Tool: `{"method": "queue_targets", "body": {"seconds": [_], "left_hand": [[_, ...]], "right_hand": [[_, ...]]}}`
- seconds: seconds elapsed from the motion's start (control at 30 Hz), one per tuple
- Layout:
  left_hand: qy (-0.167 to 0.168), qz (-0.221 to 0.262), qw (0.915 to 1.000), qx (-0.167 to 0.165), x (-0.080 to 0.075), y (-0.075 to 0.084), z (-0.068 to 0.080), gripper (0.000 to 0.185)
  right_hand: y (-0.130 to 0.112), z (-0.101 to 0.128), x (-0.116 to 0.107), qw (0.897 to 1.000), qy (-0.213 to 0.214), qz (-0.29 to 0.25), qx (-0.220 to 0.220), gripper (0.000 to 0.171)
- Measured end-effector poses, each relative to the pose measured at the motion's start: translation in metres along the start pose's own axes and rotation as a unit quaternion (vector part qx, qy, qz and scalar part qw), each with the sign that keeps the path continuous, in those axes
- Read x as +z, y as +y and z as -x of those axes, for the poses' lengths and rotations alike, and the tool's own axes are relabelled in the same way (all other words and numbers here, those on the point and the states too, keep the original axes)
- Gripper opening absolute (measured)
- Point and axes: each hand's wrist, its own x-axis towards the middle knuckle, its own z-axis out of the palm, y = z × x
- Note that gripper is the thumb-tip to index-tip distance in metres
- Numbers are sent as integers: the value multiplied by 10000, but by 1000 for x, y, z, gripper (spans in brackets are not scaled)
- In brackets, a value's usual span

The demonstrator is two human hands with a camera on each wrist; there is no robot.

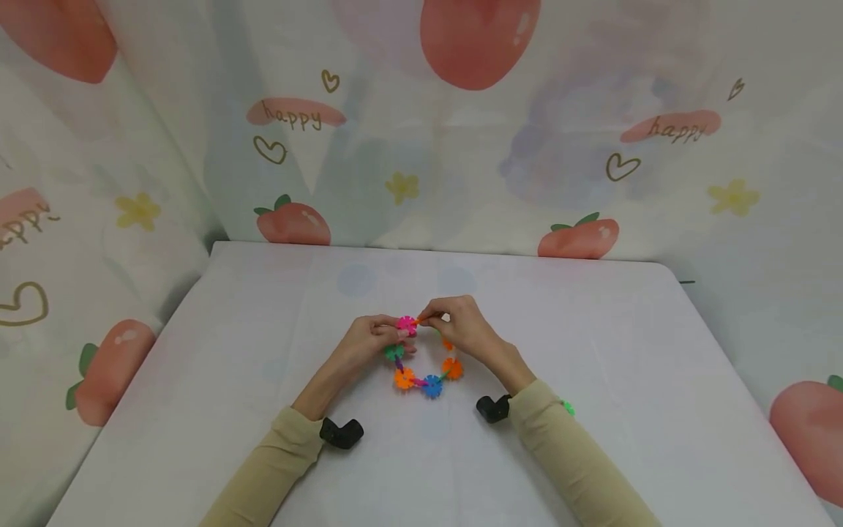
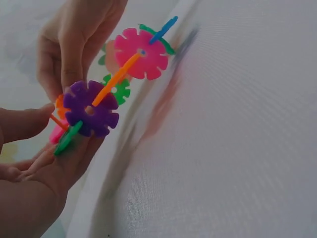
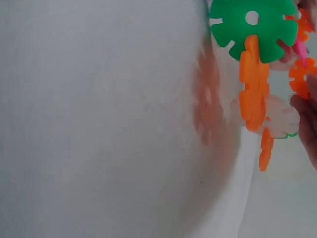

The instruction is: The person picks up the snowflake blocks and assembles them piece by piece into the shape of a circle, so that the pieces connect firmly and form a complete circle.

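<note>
A ring-shaped chain of coloured snowflake discs (image 1: 421, 366) lies at the middle of the white table (image 1: 263, 351). Both hands meet at its far end. My left hand (image 1: 395, 333) pinches the chain beside a pink disc (image 1: 406, 324). My right hand (image 1: 431, 318) pinches the piece just right of that disc. In the left wrist view, a purple disc (image 2: 90, 108) and a pink disc (image 2: 141, 53) are joined by an edge-on orange piece (image 2: 116, 79). The right wrist view shows a green disc (image 3: 252, 25) above orange discs (image 3: 253, 84).
A small green piece (image 1: 568, 408) lies on the table by the right sleeve. Black wrist cameras (image 1: 341, 432) sit on both forearms. Printed fabric with strawberries (image 1: 461, 146) walls in the table at the back and both sides.
</note>
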Motion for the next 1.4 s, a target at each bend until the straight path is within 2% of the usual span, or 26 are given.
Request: {"method": "queue_targets", "body": {"seconds": [0.2,0.37,0.53,0.77,1.17,1.4], "left_hand": [[-222,-283,9992,-169,-1,2,1,47],[-182,-374,9983,-414,-2,-1,0,48],[-49,-241,9978,-611,-2,-2,0,46],[51,114,9979,-636,0,-6,0,39],[177,26,9957,-910,3,-9,-2,37],[146,47,9968,-783,1,-8,-1,37]], "right_hand": [[-3,11,-15,9996,-164,86,217,23],[-1,30,-31,9984,-173,172,517,24],[3,55,-48,9970,-176,388,652,22],[11,98,-68,9932,-71,722,910,23],[10,171,-90,9889,-98,833,1227,22],[9,197,-100,9869,-260,747,1403,27]]}}
